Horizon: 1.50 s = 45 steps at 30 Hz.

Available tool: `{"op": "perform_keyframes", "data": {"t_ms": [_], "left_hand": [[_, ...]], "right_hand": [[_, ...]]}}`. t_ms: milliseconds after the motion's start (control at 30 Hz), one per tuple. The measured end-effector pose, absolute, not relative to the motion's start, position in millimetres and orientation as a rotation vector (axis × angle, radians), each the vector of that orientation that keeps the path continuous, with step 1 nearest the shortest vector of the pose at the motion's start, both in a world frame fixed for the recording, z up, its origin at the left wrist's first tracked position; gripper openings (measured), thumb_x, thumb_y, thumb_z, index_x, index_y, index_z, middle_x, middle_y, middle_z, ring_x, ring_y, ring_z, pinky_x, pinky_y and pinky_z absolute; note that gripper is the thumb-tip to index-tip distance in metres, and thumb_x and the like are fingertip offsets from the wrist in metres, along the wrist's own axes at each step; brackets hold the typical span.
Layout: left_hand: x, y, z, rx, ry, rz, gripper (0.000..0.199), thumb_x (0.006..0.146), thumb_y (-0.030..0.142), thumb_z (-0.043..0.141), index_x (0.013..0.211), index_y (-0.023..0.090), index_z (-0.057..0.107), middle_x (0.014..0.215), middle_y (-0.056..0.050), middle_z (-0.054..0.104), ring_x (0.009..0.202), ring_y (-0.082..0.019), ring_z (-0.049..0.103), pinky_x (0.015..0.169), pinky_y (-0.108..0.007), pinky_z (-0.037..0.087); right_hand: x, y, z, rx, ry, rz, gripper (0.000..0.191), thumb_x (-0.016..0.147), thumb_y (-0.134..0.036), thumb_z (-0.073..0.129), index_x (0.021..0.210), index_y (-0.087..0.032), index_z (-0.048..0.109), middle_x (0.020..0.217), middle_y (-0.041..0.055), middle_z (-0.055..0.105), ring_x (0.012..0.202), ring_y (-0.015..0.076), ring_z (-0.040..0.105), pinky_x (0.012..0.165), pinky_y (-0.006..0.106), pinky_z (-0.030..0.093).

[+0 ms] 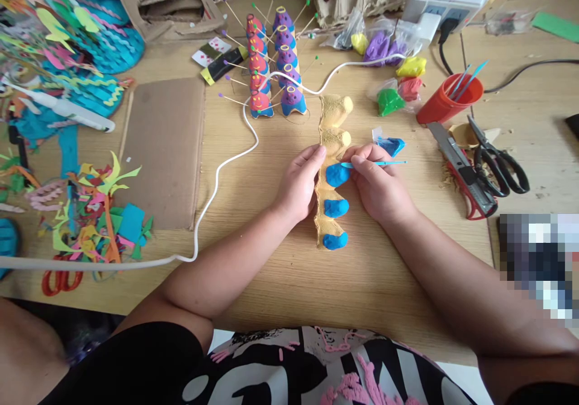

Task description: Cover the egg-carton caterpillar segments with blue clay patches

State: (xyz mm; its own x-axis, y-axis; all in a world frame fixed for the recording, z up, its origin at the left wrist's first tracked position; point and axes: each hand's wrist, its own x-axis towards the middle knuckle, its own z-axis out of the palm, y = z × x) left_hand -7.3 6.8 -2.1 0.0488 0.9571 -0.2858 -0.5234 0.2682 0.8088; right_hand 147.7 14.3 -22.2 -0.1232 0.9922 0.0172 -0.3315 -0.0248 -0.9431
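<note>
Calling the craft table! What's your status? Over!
Left hand steadying tan cardboard egg-carton strip. Right hand holding slim blue plastic tool at blue clay. Three cups blue, two bare. White cable near strip's far end.

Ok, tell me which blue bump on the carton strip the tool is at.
The blue bump right beside a bare yellow bump: the tool is at it, not at the other two.

Wooden table [253, 290]; cardboard sheet [163, 152]; scissors [500, 164]; red cup [450, 100]
</note>
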Motion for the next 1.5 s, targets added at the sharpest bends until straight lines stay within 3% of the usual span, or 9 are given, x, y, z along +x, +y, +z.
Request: {"op": "perform_keyframes", "data": {"t_ms": [400, 900, 1200, 1500], "left_hand": [[-10.7, 10.1, -3.6, 0.534, 0.95, 1.088, 0.042, 0.103, 0.066, 0.074, 0.102, 0.025, 0.078, 0.089, -0.002, 0.082, 0.097, -0.022, 0.085, 0.082, -0.032, 0.066], [-12.4, 11.3, -4.3, 0.281, 0.895, 0.985, 0.042, 0.104, 0.063, 0.072, 0.11, 0.022, 0.077, 0.088, -0.001, 0.083, 0.085, -0.018, 0.084, 0.079, -0.027, 0.063], [-13.5, 12.3, -5.7, 0.283, 0.892, 0.969, 0.034, 0.107, 0.056, 0.07, 0.108, 0.023, 0.079, 0.084, -0.002, 0.082, 0.09, -0.021, 0.083, 0.086, -0.031, 0.063], [-12.8, 11.2, -8.7, 0.267, 0.87, 0.991, 0.032, 0.108, 0.053, 0.069, 0.112, 0.022, 0.078, 0.087, -0.002, 0.083, 0.087, -0.02, 0.083, 0.086, -0.031, 0.063]], "right_hand": [[144.8, 11.8, -18.1, -0.786, -1.051, 1.426, 0.054, 0.082, -0.066, 0.096, 0.075, -0.028, 0.059, 0.083, -0.0004, 0.057, 0.082, 0.0208, 0.056, 0.081, 0.041, 0.053], [143.7, 4.9, -16.0, -0.897, -1.282, 1.258, 0.053, 0.089, -0.065, 0.093, 0.077, -0.025, 0.06, 0.083, -0.0011, 0.055, 0.076, 0.0162, 0.053, 0.071, 0.033, 0.049], [142.3, 3.0, -8.7, -0.947, -1.336, 1.222, 0.058, 0.09, -0.071, 0.089, 0.078, -0.025, 0.057, 0.075, -0.0027, 0.056, 0.068, 0.0133, 0.05, 0.061, 0.029, 0.045], [143.0, 3.7, -11.2, -0.935, -1.335, 1.247, 0.056, 0.09, -0.07, 0.089, 0.079, -0.025, 0.057, 0.075, -0.003, 0.056, 0.068, 0.0132, 0.051, 0.061, 0.029, 0.046]]}}
